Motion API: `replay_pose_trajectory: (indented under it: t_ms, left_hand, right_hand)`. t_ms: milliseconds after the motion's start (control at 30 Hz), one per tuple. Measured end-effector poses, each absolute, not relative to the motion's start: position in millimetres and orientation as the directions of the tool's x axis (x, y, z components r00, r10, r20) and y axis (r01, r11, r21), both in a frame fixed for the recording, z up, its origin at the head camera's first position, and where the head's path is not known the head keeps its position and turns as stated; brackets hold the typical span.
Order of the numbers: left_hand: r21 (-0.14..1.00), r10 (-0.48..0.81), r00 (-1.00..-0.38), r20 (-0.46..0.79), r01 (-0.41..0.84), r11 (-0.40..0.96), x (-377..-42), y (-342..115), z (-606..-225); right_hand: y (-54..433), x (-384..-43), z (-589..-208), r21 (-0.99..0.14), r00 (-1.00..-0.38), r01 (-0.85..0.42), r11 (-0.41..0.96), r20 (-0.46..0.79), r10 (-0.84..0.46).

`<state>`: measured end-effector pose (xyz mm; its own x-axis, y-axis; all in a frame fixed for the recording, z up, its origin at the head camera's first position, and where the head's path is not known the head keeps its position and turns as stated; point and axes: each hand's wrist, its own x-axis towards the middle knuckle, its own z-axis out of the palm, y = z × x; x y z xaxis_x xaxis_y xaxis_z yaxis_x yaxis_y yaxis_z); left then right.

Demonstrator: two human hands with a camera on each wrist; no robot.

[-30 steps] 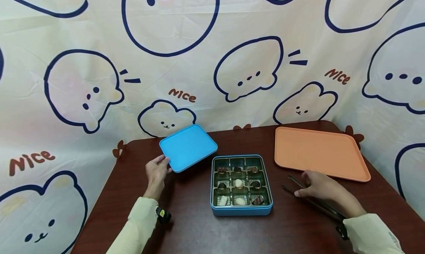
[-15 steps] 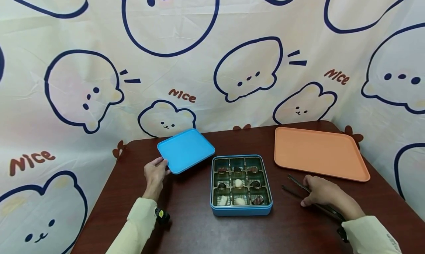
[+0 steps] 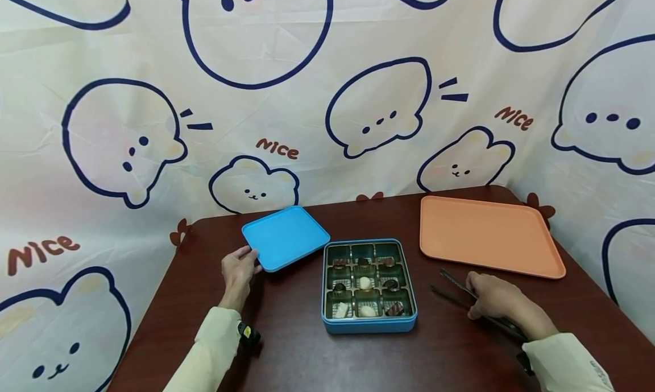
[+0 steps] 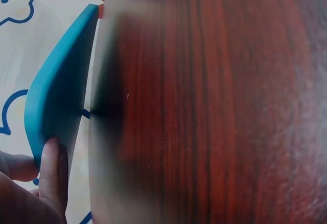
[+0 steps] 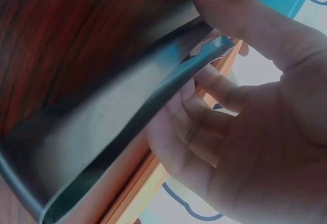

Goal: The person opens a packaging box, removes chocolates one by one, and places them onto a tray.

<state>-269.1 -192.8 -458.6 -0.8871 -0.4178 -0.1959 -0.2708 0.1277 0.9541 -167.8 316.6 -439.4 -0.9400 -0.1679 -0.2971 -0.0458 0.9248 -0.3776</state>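
My left hand pinches the near left corner of a plain blue lid, thumb on one face and fingers beneath. In the left wrist view the lid is seen edge-on, tilted close over the table. My right hand holds dark metal tongs, their tips apart and pointing left toward a blue tin. Serrated tips and the bent end of the tongs show in the right wrist view. Inside the tin, a gold divided insert carries several chocolates, dark ones and white ones, one per compartment.
An orange tray lies at the back right of the dark brown wooden table. Behind the table's far edge hangs a cream cloth with bear drawings.
The blue lid has come down nearer the table in my left hand. My right thumb has slid back slightly along the tongs. The head view has shifted a little.
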Motion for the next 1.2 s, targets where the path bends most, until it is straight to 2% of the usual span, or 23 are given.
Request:
replay_pose_trajectory:
  t_ms: [667,933,1200]
  left_hand:
    - [0.942,-0.394,-0.890,-0.231,-0.306,0.137,-269,-199,-466]
    - [0.931,-0.325,-0.912,-0.248,-0.317,0.179,-268,-201,-469]
    - [0.919,-0.317,-0.916,-0.247,-0.325,0.224,-269,-203,-472]
  right_hand:
    - [315,-166,-441,-0.380,-0.946,-0.044,0.924,-0.282,-0.161]
    - [316,-166,-440,-0.394,-0.945,-0.045,0.918,-0.281,-0.167]
    - [316,-168,-437,-0.413,-0.947,-0.050,0.910,-0.269,-0.174]
